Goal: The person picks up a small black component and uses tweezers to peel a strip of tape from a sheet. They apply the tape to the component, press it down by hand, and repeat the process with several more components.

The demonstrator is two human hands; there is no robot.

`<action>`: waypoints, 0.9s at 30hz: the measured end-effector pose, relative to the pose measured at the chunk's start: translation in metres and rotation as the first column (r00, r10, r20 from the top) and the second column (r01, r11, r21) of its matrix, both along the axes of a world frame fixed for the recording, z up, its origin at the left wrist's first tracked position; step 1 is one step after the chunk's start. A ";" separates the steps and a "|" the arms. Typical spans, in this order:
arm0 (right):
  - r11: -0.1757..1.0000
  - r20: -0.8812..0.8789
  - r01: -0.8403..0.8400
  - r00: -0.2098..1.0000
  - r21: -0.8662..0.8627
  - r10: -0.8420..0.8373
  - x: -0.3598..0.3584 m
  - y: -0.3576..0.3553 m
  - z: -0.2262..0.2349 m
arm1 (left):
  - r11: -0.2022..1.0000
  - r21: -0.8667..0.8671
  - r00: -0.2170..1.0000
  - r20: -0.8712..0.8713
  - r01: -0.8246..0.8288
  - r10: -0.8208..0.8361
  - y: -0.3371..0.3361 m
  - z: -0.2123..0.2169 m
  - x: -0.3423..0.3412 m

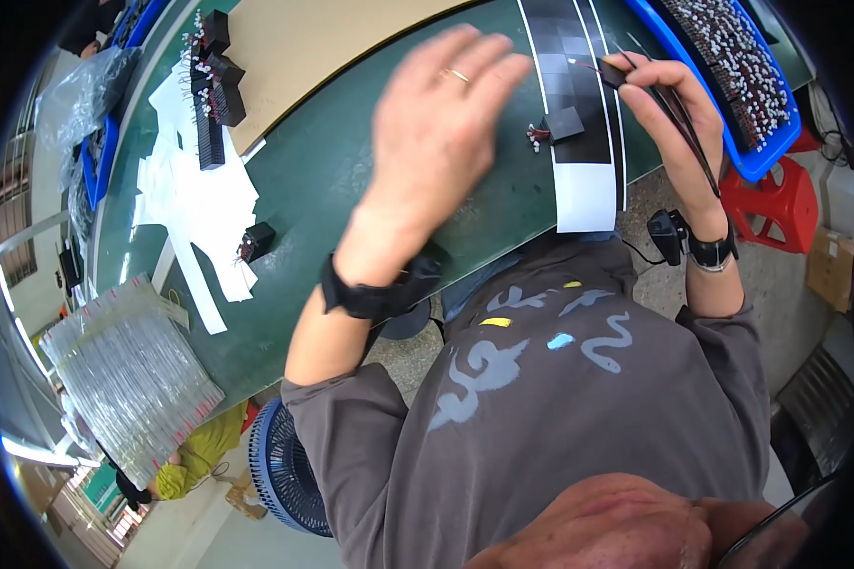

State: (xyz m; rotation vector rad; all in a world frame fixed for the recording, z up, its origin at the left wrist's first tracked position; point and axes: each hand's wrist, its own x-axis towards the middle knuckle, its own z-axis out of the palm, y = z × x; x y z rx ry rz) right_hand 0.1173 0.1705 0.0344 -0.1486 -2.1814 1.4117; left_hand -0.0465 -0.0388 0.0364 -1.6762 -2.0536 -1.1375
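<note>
My right hand (681, 106) pinches a small black square block (612, 74) with thin red and black leads, between thumb and fingertips. Dark tweezers (685, 128) lie through the same hand, with their tips pointing away from me. Below the held block is a strip sheet of black squares on white backing (584, 194). Another black block (566, 124), with a bundle of wires and white plugs, rests on that strip. My left hand (441, 128), slightly blurred, hovers over the green table left of the strip. Its fingers are stretched out and nothing shows in them.
On the right stands a blue tray (751, 169) full of wired parts, near a red stool (778, 204). Black blocks (209, 114) stand in a row at left by white paper scraps (194, 190). A lone block (256, 241) and a clear plastic-wrapped stack (128, 365) are nearer me.
</note>
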 end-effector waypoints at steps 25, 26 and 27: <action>0.840 0.085 -0.397 0.915 0.371 0.395 -0.105 -0.056 0.010 | 0.938 -0.268 0.922 -0.371 -0.219 0.109 -0.073 -0.022 -0.007; 0.805 0.107 -0.439 0.894 0.398 0.435 -0.112 -0.055 0.003 | 0.939 -0.269 0.929 -0.353 -0.213 0.109 -0.073 -0.022 -0.007; 0.765 0.129 -0.485 0.868 0.424 0.479 -0.116 -0.056 -0.002 | 0.940 -0.264 0.928 -0.353 -0.216 0.114 -0.074 -0.022 -0.007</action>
